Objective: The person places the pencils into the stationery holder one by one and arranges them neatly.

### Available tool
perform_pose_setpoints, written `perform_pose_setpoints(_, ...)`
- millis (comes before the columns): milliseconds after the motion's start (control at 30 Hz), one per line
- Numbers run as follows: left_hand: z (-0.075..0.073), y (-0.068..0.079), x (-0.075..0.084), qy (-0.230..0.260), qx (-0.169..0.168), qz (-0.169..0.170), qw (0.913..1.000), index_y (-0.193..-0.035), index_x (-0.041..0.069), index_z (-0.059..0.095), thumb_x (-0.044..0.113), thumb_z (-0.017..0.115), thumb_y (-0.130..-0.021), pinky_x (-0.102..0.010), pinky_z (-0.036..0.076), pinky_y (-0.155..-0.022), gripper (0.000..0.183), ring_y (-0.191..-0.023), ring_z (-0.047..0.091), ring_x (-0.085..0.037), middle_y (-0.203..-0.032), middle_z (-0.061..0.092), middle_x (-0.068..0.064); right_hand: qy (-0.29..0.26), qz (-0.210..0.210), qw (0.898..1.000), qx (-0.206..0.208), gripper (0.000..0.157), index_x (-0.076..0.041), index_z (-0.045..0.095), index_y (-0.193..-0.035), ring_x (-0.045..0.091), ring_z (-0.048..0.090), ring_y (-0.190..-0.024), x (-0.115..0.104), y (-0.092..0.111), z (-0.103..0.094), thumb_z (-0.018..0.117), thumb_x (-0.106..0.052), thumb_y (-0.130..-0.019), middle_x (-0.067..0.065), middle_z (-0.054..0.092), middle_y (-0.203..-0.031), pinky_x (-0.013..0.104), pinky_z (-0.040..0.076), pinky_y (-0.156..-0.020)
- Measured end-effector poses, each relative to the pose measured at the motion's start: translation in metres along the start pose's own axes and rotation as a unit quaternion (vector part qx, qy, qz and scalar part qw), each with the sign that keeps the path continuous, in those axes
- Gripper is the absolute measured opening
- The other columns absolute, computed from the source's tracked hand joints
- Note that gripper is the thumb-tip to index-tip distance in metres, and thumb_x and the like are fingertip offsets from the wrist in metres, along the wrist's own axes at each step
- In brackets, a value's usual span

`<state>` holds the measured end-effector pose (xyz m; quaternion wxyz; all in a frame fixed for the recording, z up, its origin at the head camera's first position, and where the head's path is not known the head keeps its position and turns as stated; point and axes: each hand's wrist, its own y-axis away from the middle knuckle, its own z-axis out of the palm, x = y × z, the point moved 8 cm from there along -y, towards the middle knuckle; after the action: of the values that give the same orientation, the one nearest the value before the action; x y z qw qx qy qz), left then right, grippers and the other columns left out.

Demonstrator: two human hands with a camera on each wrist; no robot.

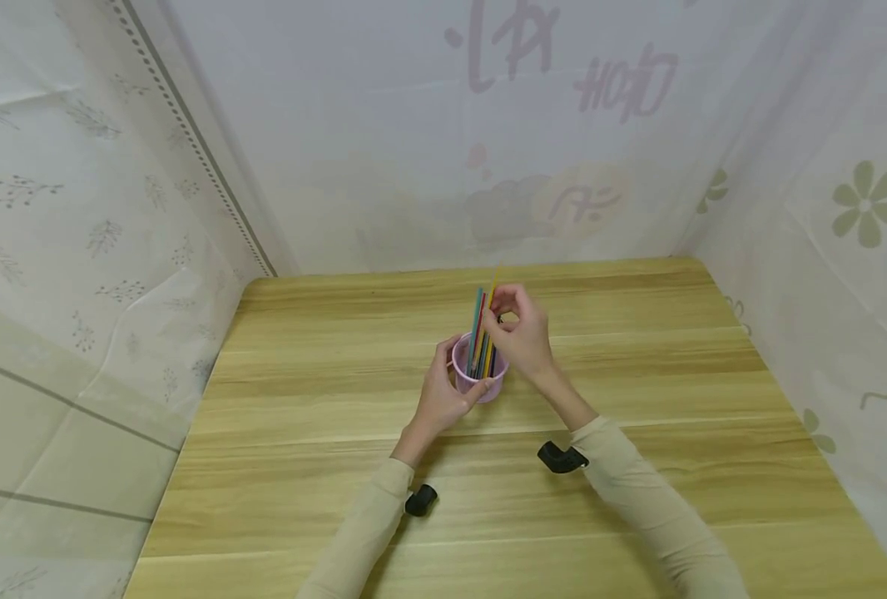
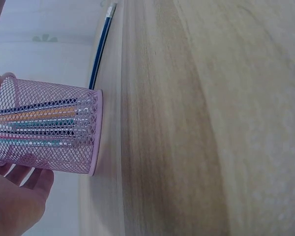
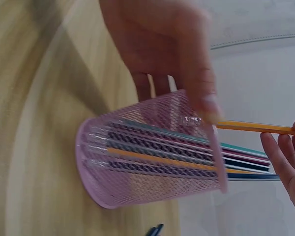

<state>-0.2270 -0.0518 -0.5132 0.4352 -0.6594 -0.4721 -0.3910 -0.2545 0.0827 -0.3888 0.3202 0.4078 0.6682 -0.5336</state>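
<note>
A pink mesh pencil cup point(image 1: 481, 391) stands upright on the table, with my left hand point(image 1: 443, 395) gripping it round the rim, thumb in front. Several pencils point(image 2: 44, 123) lean together inside it, their tops sticking out in teal, red and dark shades. Above the rim, my right hand point(image 1: 522, 329) pinches a yellow-orange pencil point(image 3: 250, 126) between thumb and fingers. That pencil's lower end is inside the cup, just past the rim by my left thumb. Beyond the cup in the left wrist view, a dark blue pencil point(image 2: 102, 46) with a white end lies on the table.
The wooden table point(image 1: 301, 416) reaches a pale printed curtain point(image 1: 376, 166) at the back, and similar cloth hangs on both sides. Black wrist mounts point(image 1: 562, 457) sit on the beige sleeves point(image 1: 638, 491) near the tabletop.
</note>
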Motion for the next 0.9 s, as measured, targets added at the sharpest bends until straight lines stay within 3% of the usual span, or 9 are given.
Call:
perform_pose_setpoints(133, 0.0, 0.001, 0.0, 0.0, 0.002, 0.004, 1.0, -0.151, 0.004, 0.032, 0.021, 0.083, -0.083, -0.047, 0.046, -0.113, 0.087, -0.134, 0.052, -0.033, -0.146, 0.049, -0.017, 0.009, -0.01, 1.0, -0.001, 0.025, 0.01, 0.056, -0.111, 0.027, 0.064, -0.079, 0.026, 0.006, 0.011, 0.065, 0.01, -0.088, 0.023, 0.065, -0.094, 0.018, 0.059, -0.06)
perform_pose_setpoints(400, 0.001, 0.0, 0.001, 0.001, 0.003, 0.015, 0.9999, -0.151, 0.003, 0.032, 0.018, 0.082, -0.082, -0.049, 0.048, -0.111, 0.086, -0.132, 0.053, -0.033, -0.146, 0.049, -0.018, 0.081, 0.004, 0.997, -0.015, 0.028, 0.006, 0.057, -0.113, 0.028, 0.067, -0.082, 0.036, 0.014, 0.022, 0.065, 0.004, -0.086, 0.018, 0.066, -0.096, 0.021, 0.061, -0.062)
perform_pose_setpoints(900, -0.001, -0.002, 0.0, 0.002, 0.013, 0.01, 0.9999, -0.149, 0.005, 0.036, 0.02, 0.085, -0.08, -0.044, 0.048, -0.112, 0.086, -0.132, 0.054, -0.032, -0.145, 0.051, -0.017, 0.057, 0.01, 0.998, 0.028, 0.028, 0.013, 0.057, -0.116, 0.033, 0.067, -0.085, 0.032, 0.001, -0.011, 0.061, 0.014, -0.088, 0.026, 0.065, -0.099, 0.017, 0.059, -0.066)
